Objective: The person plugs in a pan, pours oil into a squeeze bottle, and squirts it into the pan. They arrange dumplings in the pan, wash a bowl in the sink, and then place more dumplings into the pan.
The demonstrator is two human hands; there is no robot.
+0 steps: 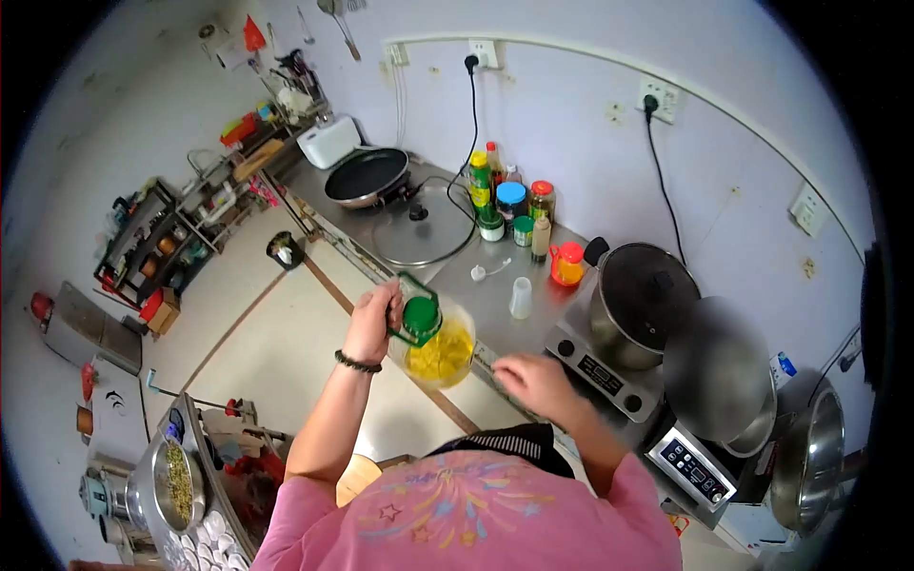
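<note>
My left hand has its fingers clamped around the green handle of a large clear plastic bottle of yellow oil with a green cap, holding it just off the front edge of the steel desk, over the floor. My right hand rests flat on the desk edge beside the bottle, fingers together and holding nothing. To do this well I judge I should keep the bottle upright and my wrist firm, since the oil sits heavy below the handle. On the desk, a small translucent plastic cup stands near, the silver induction cooker with its steel pot just to the right, and a glass lid lies further along; the bare steel between them gives room.
</note>
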